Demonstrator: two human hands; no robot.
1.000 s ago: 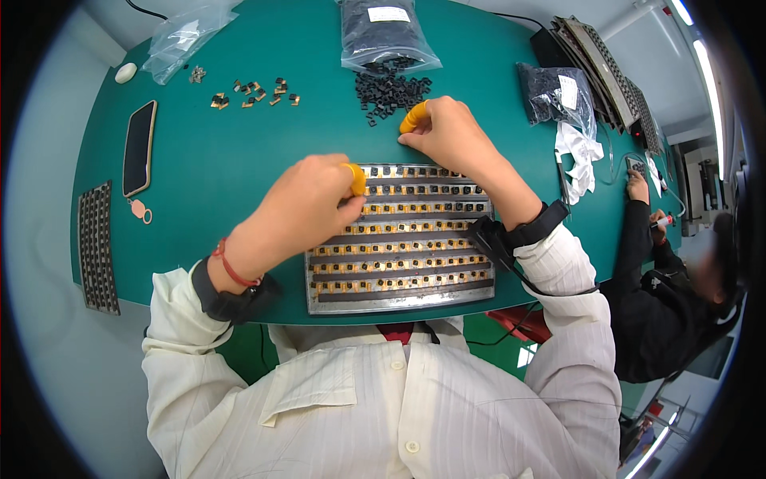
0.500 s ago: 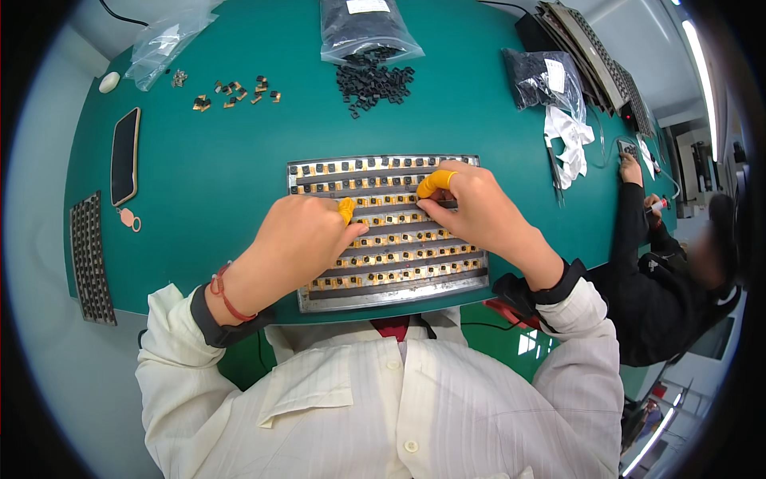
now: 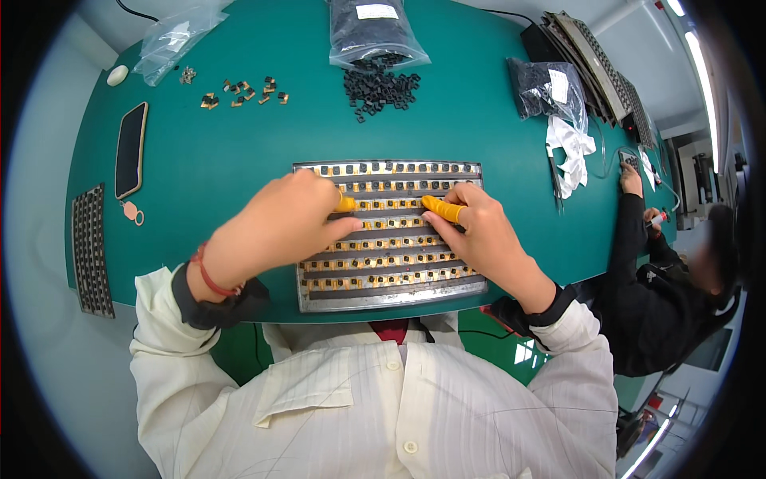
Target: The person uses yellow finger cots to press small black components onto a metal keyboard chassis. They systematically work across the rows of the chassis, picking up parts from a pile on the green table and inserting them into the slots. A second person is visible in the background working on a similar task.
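A metal tray point(image 3: 383, 298) lies before me, lined with several rows of small black parts on gold-coloured pieces. My left hand point(image 3: 291, 214) is over its left side, fingers curled, a yellow finger cot on the index finger; that fingertip is at the third row from the far edge and the thumb points right just below it. My right hand point(image 3: 483, 231) reaches over the right side, index finger in a yellow cot and thumb close together at the same row. Whatever sits between the fingertips of either hand is too small or hidden to make out.
Loose black parts point(image 3: 379, 92) spill from a clear bag point(image 3: 369, 32) at the far side. Gold-and-black pieces point(image 3: 243, 93) lie left of them. A phone point(image 3: 131, 150) and another filled tray point(image 3: 92, 251) are at left. Tweezers point(image 3: 554, 177), white cloth point(image 3: 573, 156) and a co-worker point(image 3: 662, 295) are at right.
My left hand has shifted up and slightly left, its thumb now higher over the tray. My right index finger has straightened and lowered onto the third row. The view has shifted slightly.
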